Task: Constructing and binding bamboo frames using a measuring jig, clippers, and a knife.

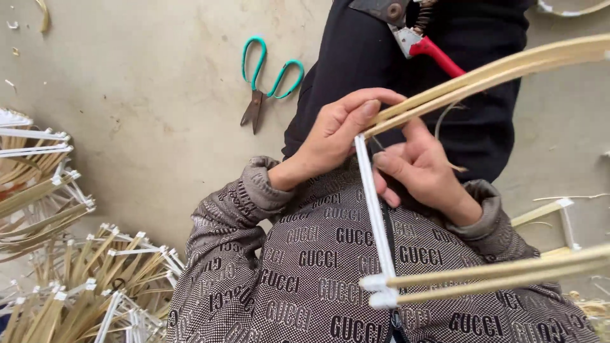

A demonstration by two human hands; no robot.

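The left hand (340, 130) is closed in a pinch: its thumb is pressed down on the upper pair of bamboo strips (495, 79), just where their ends meet the white wrapped strip (375, 222). The right hand (419, 168) is placed just beside it, under the joint, with the fingers curled loosely; what exactly is gripped by them cannot be told, but a thin dark thread seems to run between the two hands, so the joint is probably held steady for binding. The white strip is led down from the hands, over the patterned brown jacket (305, 267), to a second joint with white binding, where the lower pair of bamboo strips (508, 273) is already attached. The frame is thus kept close above the lap. On the dark trousers, pruning shears with red handles (422, 41) are laid, near the hands. Scissors with teal handles (267, 82) are lying on the concrete floor (140, 95), well apart. At the left, a heap of finished bamboo frames (82, 279) with white ends is piled.
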